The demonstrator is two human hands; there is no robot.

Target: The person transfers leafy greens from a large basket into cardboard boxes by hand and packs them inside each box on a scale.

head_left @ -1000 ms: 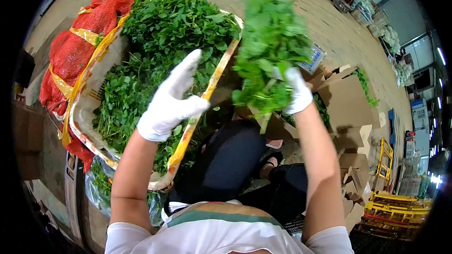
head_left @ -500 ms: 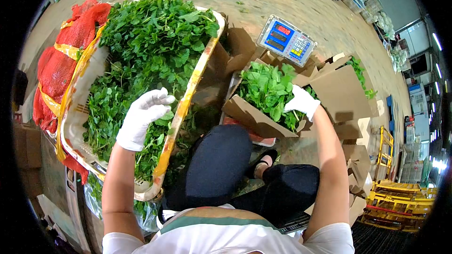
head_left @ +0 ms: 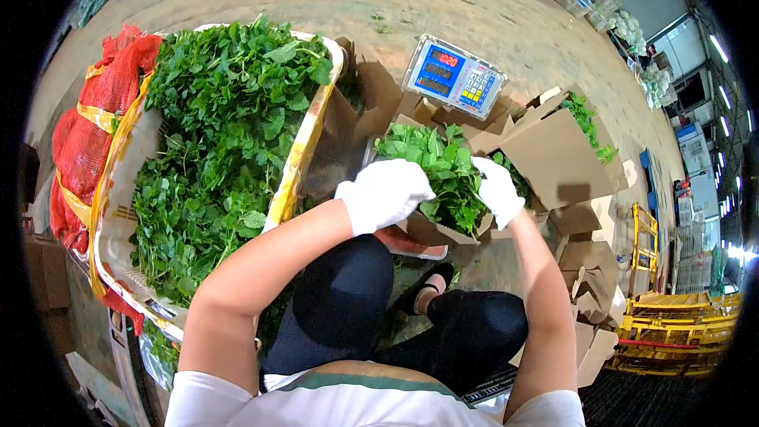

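Observation:
My left hand (head_left: 387,194), in a white glove, is over the near left side of an open cardboard box (head_left: 439,233). Its fingers are curled together, and whatever they hold is hidden. Leafy green herbs (head_left: 431,150), which look like mint, fill the box. At the box's right side my right hand (head_left: 500,191), also gloved in white, has its fingers closed at the edge of the herbs. Under the box is a scale, its platform edge (head_left: 431,251) showing; the lit display (head_left: 458,75) stands behind. Left of me, a large white crate (head_left: 304,146) holds more loose herbs.
Red mesh sacks (head_left: 99,142) lie along the crate's left side. Another cardboard box (head_left: 561,154) with greens stands to the right. More cardboard (head_left: 593,269) lies nearer me, and yellow metal frames (head_left: 672,332) are at the far right.
My left hand has moved right from above the crate to the box, and its fingers have closed. My right hand stays at the box's right side. The red display digits have changed.

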